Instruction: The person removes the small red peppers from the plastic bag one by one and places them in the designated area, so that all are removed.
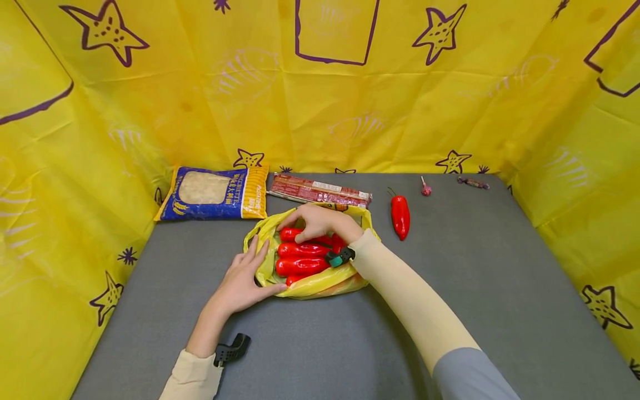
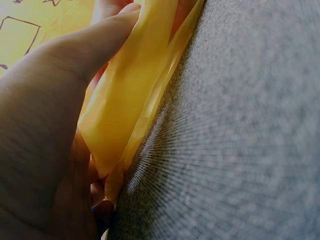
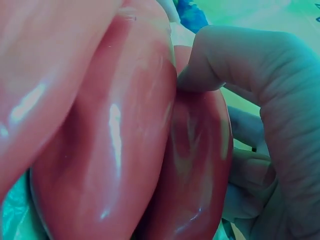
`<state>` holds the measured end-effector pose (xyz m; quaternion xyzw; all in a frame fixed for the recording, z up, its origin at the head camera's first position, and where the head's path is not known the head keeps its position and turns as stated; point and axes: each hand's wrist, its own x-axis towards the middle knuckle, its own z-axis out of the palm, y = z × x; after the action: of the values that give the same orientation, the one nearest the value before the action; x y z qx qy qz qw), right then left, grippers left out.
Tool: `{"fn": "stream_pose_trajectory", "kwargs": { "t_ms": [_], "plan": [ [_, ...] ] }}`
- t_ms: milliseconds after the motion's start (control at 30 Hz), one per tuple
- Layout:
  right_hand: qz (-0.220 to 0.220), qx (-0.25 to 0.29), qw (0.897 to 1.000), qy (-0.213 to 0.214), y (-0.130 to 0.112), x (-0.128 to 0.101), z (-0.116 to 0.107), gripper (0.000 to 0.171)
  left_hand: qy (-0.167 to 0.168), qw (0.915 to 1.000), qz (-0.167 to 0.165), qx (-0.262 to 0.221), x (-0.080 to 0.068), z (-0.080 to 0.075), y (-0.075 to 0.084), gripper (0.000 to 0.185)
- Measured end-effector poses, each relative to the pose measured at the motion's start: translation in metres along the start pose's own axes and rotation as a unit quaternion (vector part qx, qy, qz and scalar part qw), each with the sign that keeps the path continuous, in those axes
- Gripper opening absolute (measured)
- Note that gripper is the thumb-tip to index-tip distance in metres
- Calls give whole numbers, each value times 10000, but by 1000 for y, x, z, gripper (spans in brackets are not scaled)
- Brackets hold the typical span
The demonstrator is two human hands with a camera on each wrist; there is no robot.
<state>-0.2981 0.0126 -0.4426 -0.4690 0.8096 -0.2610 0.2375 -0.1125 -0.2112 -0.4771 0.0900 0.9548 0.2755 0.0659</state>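
Note:
A yellow plastic bag point(image 1: 320, 289) lies with its mouth spread, several glossy red peppers point(image 1: 302, 266) side by side inside. My right hand point(image 1: 317, 219) reaches over the bag's far side and grips the farthest pepper point(image 3: 200, 165), thumb on one face and fingers on the other. At the bag's left side is my left hand point(image 1: 245, 280), fingers spread along the rim and thumb at the near edge. In the left wrist view, the bag's yellow film point(image 2: 125, 95) hides part of those fingers.
Behind the bag lie a blue-and-yellow pasta packet point(image 1: 212, 193) and a long red packet point(image 1: 320, 190). To the right are a single red pepper point(image 1: 400, 216), a lollipop point(image 1: 425, 188) and a wrapped candy point(image 1: 473, 183). Yellow printed cloth walls point(image 1: 320, 111) enclose the grey table point(image 1: 310, 355).

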Motion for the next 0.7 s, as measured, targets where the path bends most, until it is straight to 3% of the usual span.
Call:
{"fn": "stream_pose_trajectory", "kwargs": {
  "t_ms": [700],
  "plan": [
    [-132,38,9998,109,-5,-12,-7,43,-24,10000,-2,75,1,3,-3,117]
  ]
}}
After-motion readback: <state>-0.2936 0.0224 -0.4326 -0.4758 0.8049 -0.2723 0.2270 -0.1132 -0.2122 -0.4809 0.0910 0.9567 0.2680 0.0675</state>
